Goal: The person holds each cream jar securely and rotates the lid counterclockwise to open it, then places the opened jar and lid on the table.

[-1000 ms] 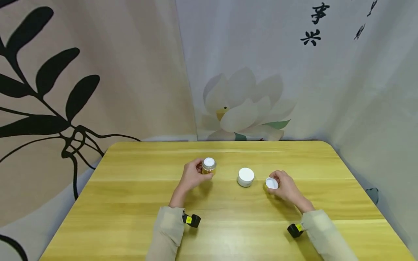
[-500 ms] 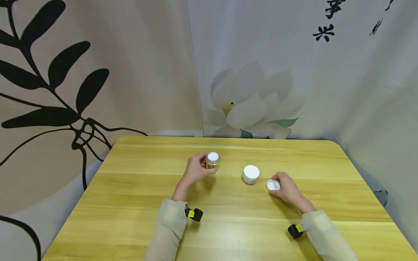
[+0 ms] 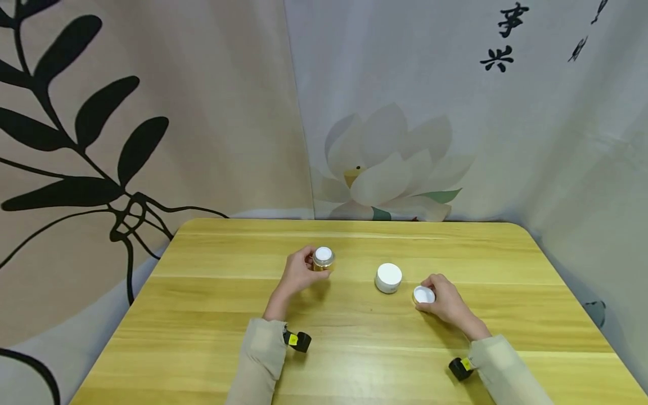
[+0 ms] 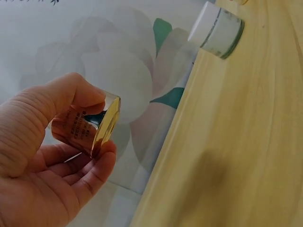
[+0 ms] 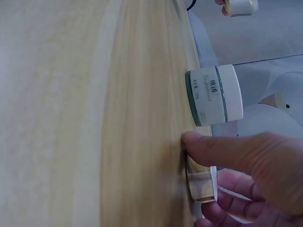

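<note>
Pale fabric hangings (image 3: 223, 95) line the back of the space, printed with a black leafy branch (image 3: 103, 104) on the left, a faint white lotus (image 3: 385, 180) in the middle and black brushed characters (image 3: 510, 21) at the upper right. In front of them stretches a yellowish wood-grain counter (image 3: 364, 365) with rounded far corners. The left hand (image 3: 298, 273) holds a small round jar of clear material with a gold lower part and a white top (image 3: 323, 256) above the counter; its thumb and fingers (image 4: 97, 177) grasp the jar from opposite sides, and the left wrist view shows small lettering on it. The right hand (image 3: 445, 301) pinches a small round gold-sided cap with a white upper face (image 3: 424, 295) between thumb and fingers (image 5: 236, 201), low at the counter; whether the cap touches the wood I cannot tell. Between the hands, nearer the right one, a squat white cylindrical jar with a white lid, printed label and green base (image 3: 388, 278) stands upright on the counter, just beside the cap. Beige sleeves (image 3: 260, 351) cover both forearms, and a black camera with a yellow patch (image 3: 301, 341) sits at each wrist.
</note>
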The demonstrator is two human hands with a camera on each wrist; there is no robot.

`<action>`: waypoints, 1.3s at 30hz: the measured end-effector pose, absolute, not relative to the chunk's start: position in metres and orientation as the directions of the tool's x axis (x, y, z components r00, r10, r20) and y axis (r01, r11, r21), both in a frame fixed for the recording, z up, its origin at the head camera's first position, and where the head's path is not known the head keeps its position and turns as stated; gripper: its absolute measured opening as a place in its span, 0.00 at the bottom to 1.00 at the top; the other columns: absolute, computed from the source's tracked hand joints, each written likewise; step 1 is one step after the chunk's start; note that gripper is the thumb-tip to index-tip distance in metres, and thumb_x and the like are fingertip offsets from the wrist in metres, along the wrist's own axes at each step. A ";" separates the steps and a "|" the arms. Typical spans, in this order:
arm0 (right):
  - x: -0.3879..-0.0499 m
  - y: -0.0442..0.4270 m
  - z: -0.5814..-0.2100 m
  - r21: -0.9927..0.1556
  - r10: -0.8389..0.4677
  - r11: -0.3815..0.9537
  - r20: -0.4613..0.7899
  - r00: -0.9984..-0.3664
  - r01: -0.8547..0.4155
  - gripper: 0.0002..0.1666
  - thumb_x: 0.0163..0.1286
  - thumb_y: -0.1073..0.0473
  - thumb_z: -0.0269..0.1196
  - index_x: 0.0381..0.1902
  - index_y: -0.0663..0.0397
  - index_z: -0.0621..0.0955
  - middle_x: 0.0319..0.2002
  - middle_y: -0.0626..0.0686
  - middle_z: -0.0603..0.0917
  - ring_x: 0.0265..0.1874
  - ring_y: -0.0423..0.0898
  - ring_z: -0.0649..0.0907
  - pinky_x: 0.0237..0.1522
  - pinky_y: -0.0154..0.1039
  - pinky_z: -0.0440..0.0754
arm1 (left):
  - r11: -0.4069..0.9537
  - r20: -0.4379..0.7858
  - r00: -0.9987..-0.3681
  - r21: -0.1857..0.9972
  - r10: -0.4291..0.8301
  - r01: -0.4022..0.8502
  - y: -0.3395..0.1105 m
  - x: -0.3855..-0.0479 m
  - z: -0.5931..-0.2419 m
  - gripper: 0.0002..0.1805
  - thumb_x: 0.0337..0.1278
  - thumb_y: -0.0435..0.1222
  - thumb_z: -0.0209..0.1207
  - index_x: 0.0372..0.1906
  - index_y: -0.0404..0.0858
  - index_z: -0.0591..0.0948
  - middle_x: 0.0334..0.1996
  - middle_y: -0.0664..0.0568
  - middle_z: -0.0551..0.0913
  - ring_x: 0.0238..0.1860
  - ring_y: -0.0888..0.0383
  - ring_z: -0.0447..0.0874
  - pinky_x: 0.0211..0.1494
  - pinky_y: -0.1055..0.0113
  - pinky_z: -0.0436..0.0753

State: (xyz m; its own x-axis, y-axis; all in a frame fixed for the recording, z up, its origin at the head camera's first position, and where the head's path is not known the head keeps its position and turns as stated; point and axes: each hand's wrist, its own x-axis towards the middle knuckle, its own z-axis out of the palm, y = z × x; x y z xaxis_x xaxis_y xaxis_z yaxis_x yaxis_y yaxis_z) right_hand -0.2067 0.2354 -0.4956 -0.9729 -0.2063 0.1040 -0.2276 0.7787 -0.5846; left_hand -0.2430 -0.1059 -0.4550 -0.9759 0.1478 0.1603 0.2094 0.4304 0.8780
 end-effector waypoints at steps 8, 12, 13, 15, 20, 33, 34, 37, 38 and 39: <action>-0.207 0.237 -0.496 -0.588 -0.207 0.777 0.097 -0.973 -0.224 0.26 0.44 0.64 0.76 0.38 0.67 0.75 0.36 0.58 0.75 0.34 0.52 0.77 0.38 0.47 0.76 | 0.489 0.169 -0.974 0.843 0.153 0.223 -0.109 -0.246 -0.467 0.23 0.33 0.27 0.71 0.41 0.30 0.78 0.34 0.46 0.80 0.34 0.54 0.74 0.38 0.64 0.75; -0.208 0.237 -0.498 -0.594 -0.207 0.773 0.096 -0.974 -0.223 0.26 0.44 0.64 0.76 0.38 0.67 0.75 0.36 0.58 0.75 0.35 0.52 0.78 0.38 0.47 0.77 | 0.537 0.159 -0.977 0.816 0.144 0.213 -0.110 -0.248 -0.477 0.24 0.31 0.28 0.72 0.41 0.31 0.78 0.35 0.45 0.81 0.37 0.52 0.76 0.41 0.61 0.76; -0.208 0.237 -0.498 -0.596 -0.205 0.772 0.094 -0.974 -0.221 0.26 0.44 0.64 0.75 0.38 0.67 0.75 0.36 0.58 0.75 0.35 0.52 0.78 0.38 0.47 0.77 | 0.545 0.154 -0.978 0.812 0.139 0.206 -0.111 -0.248 -0.480 0.24 0.31 0.28 0.72 0.41 0.31 0.78 0.36 0.45 0.81 0.38 0.51 0.77 0.42 0.60 0.77; -0.208 0.237 -0.498 -0.601 -0.204 0.769 0.093 -0.974 -0.218 0.25 0.44 0.64 0.75 0.38 0.67 0.75 0.36 0.58 0.75 0.35 0.52 0.78 0.38 0.47 0.77 | 0.563 0.143 -0.981 0.804 0.130 0.192 -0.111 -0.249 -0.485 0.24 0.31 0.28 0.73 0.41 0.31 0.77 0.37 0.43 0.81 0.39 0.49 0.78 0.45 0.57 0.77; -0.208 0.237 -0.498 -0.608 -0.207 0.762 0.097 -0.974 -0.223 0.25 0.45 0.65 0.75 0.38 0.67 0.75 0.36 0.58 0.75 0.35 0.52 0.78 0.38 0.47 0.77 | 0.582 0.115 -0.986 0.797 0.123 0.166 -0.112 -0.249 -0.490 0.25 0.32 0.28 0.73 0.42 0.30 0.77 0.39 0.42 0.81 0.42 0.47 0.78 0.47 0.54 0.77; -0.209 0.238 -0.499 -0.596 -0.214 0.768 0.108 -0.971 -0.236 0.25 0.45 0.64 0.75 0.38 0.67 0.75 0.36 0.58 0.75 0.35 0.51 0.77 0.38 0.46 0.77 | 0.622 0.093 -0.986 0.767 0.136 0.159 -0.113 -0.252 -0.496 0.24 0.30 0.27 0.73 0.41 0.30 0.78 0.37 0.43 0.81 0.39 0.49 0.77 0.44 0.56 0.77; -0.209 0.238 -0.499 -0.597 -0.214 0.767 0.110 -0.971 -0.236 0.25 0.45 0.64 0.75 0.38 0.67 0.75 0.36 0.58 0.75 0.35 0.51 0.77 0.38 0.46 0.77 | 0.625 0.090 -0.986 0.765 0.138 0.157 -0.112 -0.252 -0.497 0.24 0.30 0.27 0.73 0.41 0.30 0.78 0.37 0.43 0.80 0.39 0.49 0.77 0.44 0.55 0.77; -0.209 0.239 -0.499 -0.595 -0.214 0.768 0.111 -0.970 -0.238 0.25 0.45 0.64 0.75 0.38 0.66 0.75 0.36 0.58 0.75 0.35 0.51 0.77 0.38 0.46 0.77 | 0.635 0.069 -0.989 0.760 0.133 0.138 -0.112 -0.253 -0.498 0.24 0.31 0.28 0.73 0.42 0.30 0.78 0.38 0.43 0.79 0.41 0.47 0.76 0.47 0.54 0.76; -0.209 0.239 -0.500 -0.596 -0.213 0.767 0.111 -0.971 -0.236 0.25 0.45 0.64 0.75 0.38 0.66 0.75 0.36 0.58 0.75 0.35 0.52 0.77 0.38 0.47 0.77 | 0.640 0.069 -0.989 0.756 0.131 0.138 -0.111 -0.253 -0.498 0.25 0.31 0.28 0.73 0.42 0.30 0.78 0.39 0.42 0.79 0.42 0.47 0.76 0.47 0.53 0.76; -0.209 0.239 -0.500 -0.598 -0.211 0.766 0.111 -0.971 -0.235 0.25 0.45 0.64 0.75 0.38 0.66 0.75 0.36 0.58 0.75 0.35 0.52 0.78 0.39 0.47 0.77 | 0.646 0.070 -0.989 0.751 0.131 0.139 -0.111 -0.253 -0.499 0.25 0.31 0.28 0.73 0.42 0.30 0.78 0.39 0.42 0.79 0.42 0.46 0.75 0.48 0.53 0.76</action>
State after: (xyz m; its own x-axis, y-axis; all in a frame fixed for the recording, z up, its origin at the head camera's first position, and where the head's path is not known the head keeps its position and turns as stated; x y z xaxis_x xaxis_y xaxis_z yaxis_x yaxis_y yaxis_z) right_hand -0.2091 0.2391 -0.4997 -0.9711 -0.2113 0.1108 -0.2349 0.7661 -0.5983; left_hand -0.2535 -0.1111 -0.4987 -0.9889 0.1306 0.0704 0.1388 0.6459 0.7507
